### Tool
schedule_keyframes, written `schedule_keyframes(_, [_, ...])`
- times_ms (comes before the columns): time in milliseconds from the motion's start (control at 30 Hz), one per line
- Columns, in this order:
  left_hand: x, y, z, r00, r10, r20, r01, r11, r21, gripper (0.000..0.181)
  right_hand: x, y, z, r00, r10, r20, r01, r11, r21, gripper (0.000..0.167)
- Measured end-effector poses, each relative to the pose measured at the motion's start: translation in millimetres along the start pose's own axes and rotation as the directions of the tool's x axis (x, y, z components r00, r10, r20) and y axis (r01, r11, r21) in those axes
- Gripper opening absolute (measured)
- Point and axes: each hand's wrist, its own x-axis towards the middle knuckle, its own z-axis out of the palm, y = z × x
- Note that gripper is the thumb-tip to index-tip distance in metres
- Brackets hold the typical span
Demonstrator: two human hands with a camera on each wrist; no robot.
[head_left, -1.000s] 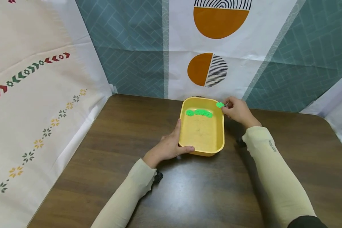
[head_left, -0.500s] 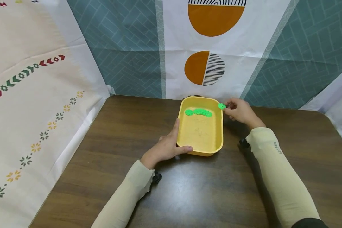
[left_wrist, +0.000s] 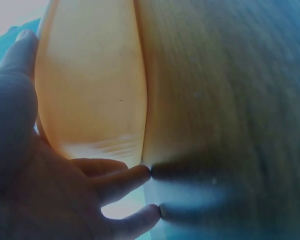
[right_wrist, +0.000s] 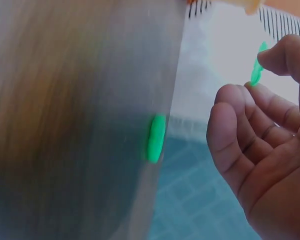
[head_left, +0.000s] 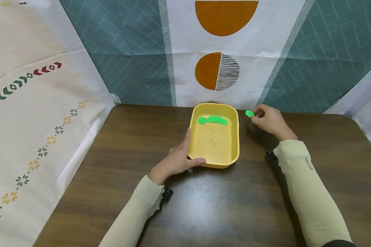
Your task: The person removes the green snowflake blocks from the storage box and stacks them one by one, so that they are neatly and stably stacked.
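Observation:
A yellow plastic tub [head_left: 214,147] stands on the table, with several green notched discs [head_left: 217,120] in its far part. My left hand [head_left: 174,161] rests against the tub's near left corner, thumb over the near rim and index finger along the left side. In the left wrist view its fingers [left_wrist: 122,182] extend fairly straight beside the tub's outer wall [left_wrist: 92,80]. Right of the tub, my right hand [head_left: 270,120] pinches a green notched disc [head_left: 249,113] between thumb and fingertips. The right wrist view shows that pinched disc [right_wrist: 258,65] edge-on.
Another green piece [right_wrist: 156,139] lies near the edge of the dark wooden table [head_left: 222,206] in the right wrist view; in the head view I cannot make it out. A patterned cloth [head_left: 185,68] hangs behind the table, and a white cloth [head_left: 34,130] hangs at the left.
My right hand has moved right, carrying the green disc from over the tub's far right rim to beside the tub. The left hand stays at the tub's corner while the head view shifts.

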Motion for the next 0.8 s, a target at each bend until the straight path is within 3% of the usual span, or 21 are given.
schedule_keyframes(200, [1.9,0.2,1.1,1.0,-0.008,0.005,0.008,1.0,0.007,0.124,-12.6,32,-13,0.996,0.068,-0.052,-0.068,0.998,-0.003,0.033])
schedule_keyframes(433, [-0.2,2.5,0.4,0.999,-0.036,0.009,0.036,0.999,-0.009,0.125,-17.9,57,-19,0.993,0.117,0.003,-0.117,0.992,-0.039,0.039])
schedule_keyframes(800, [0.8,0.9,-0.7,1.0,-0.013,-0.001,0.013,1.0,-0.005,0.124,-7.5,61,-14,0.998,0.052,0.039,-0.046,0.989,-0.138,0.034])
